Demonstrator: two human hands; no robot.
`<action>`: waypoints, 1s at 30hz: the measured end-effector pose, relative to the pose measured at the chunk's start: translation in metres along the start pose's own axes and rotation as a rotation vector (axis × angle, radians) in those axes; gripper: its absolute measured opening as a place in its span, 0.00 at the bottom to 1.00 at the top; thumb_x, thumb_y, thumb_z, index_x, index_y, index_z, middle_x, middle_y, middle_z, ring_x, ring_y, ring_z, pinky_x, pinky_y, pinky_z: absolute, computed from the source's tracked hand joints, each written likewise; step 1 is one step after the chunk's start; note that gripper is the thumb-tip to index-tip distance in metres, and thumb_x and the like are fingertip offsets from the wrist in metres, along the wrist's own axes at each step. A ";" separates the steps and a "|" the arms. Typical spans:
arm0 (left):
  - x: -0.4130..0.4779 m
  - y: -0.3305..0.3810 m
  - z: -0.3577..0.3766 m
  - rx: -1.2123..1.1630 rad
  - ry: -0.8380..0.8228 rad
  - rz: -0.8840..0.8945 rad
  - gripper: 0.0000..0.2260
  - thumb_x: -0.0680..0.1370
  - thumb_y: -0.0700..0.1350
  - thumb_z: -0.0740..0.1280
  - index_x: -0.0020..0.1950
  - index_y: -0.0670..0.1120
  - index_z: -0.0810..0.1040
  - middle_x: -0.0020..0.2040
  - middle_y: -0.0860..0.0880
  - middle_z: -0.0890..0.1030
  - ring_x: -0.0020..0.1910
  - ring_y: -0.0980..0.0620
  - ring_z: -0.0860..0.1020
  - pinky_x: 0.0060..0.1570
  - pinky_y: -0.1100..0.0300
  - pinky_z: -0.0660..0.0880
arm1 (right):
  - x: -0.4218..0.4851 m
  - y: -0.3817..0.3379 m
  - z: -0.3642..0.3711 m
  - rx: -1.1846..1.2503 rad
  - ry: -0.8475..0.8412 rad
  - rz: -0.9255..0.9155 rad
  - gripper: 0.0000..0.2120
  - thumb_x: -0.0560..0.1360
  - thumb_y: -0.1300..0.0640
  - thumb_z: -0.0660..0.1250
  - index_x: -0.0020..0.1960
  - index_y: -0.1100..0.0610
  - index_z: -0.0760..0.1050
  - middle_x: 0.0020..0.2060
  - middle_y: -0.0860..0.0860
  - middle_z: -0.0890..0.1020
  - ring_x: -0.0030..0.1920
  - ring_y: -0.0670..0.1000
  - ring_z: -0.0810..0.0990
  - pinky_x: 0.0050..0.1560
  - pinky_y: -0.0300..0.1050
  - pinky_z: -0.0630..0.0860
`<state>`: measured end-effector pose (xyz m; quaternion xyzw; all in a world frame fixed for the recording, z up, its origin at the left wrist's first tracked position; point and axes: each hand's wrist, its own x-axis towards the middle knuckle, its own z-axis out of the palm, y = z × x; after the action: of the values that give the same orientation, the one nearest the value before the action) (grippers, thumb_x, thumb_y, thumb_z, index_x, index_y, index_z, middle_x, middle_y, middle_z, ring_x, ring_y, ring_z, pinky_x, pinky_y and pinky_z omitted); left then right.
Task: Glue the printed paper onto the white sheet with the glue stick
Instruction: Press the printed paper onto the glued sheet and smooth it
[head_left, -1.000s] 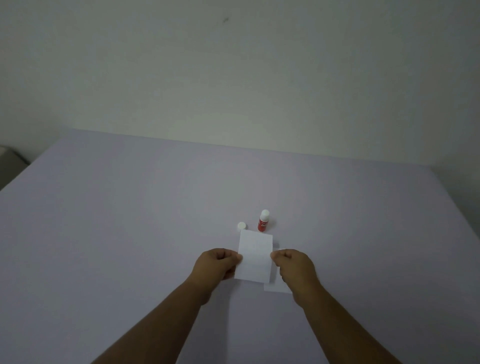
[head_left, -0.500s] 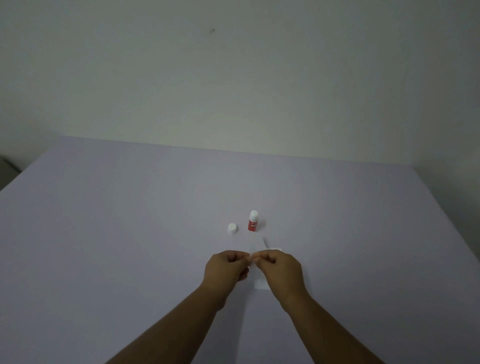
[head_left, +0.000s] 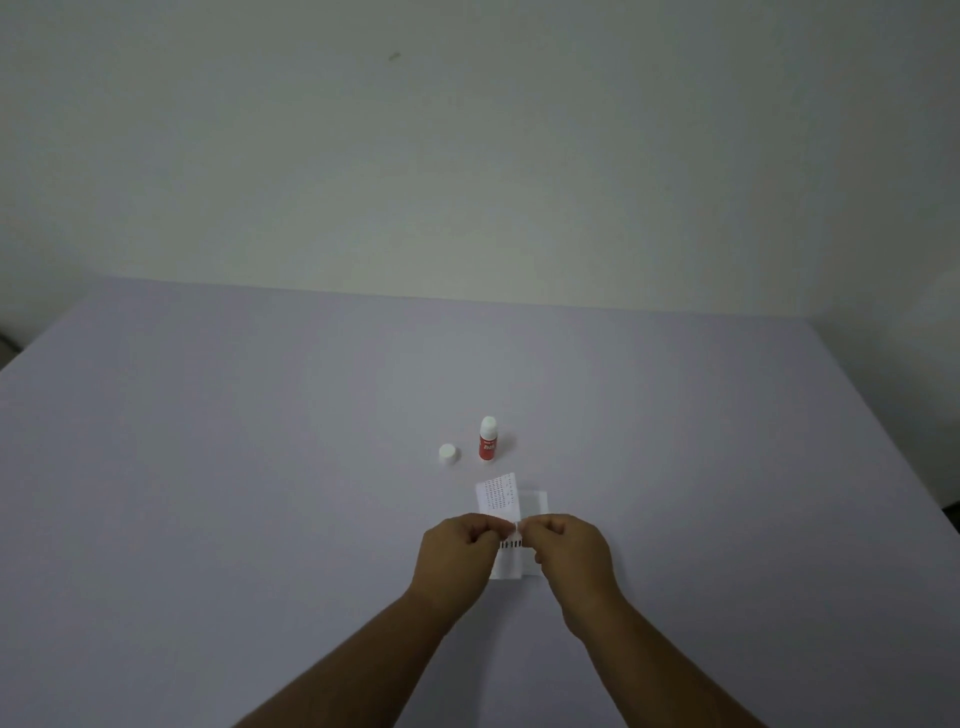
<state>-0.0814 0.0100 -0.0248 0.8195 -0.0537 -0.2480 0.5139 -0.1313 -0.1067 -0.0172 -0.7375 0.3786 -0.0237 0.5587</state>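
Observation:
The printed paper (head_left: 500, 496) shows its rows of dark print face up, just above the table. My left hand (head_left: 457, 558) and my right hand (head_left: 574, 558) both pinch it near its middle, fingertips almost touching. Under it lies the white sheet (head_left: 537, 501), of which a strip shows to the right of the printed paper. The red glue stick (head_left: 488, 440) stands upright and uncapped just beyond the papers. Its white cap (head_left: 449, 453) rests on the table to its left.
The lavender table (head_left: 260, 493) spreads wide on all sides. A pale wall rises behind its far edge. The table's right edge runs down at the far right, with a dark gap beyond it.
The paper, held blank side up a second ago, has been turned over between my hands and now shows its print. My hands came together at its middle.

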 end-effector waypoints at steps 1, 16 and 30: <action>0.001 -0.002 0.001 -0.011 0.007 -0.011 0.08 0.77 0.43 0.64 0.45 0.51 0.82 0.53 0.55 0.78 0.52 0.54 0.75 0.45 0.69 0.74 | 0.001 0.002 -0.001 -0.003 0.014 0.002 0.10 0.73 0.55 0.67 0.33 0.49 0.76 0.33 0.44 0.80 0.32 0.46 0.76 0.29 0.33 0.69; 0.032 -0.028 0.005 -0.059 0.030 -0.302 0.09 0.74 0.46 0.67 0.37 0.43 0.80 0.37 0.50 0.85 0.31 0.53 0.76 0.33 0.61 0.73 | 0.029 0.036 -0.018 -0.004 0.029 0.132 0.09 0.74 0.56 0.65 0.36 0.56 0.77 0.37 0.52 0.84 0.32 0.46 0.79 0.28 0.35 0.70; 0.053 -0.031 0.020 0.313 0.028 -0.197 0.10 0.76 0.51 0.64 0.35 0.50 0.77 0.43 0.52 0.84 0.37 0.54 0.80 0.37 0.61 0.80 | 0.060 0.041 -0.012 -0.338 0.011 0.041 0.11 0.72 0.60 0.65 0.31 0.58 0.70 0.30 0.48 0.76 0.27 0.40 0.71 0.18 0.27 0.64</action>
<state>-0.0497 -0.0096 -0.0773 0.8941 -0.0038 -0.2744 0.3538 -0.1157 -0.1556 -0.0705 -0.8131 0.3950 0.0477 0.4249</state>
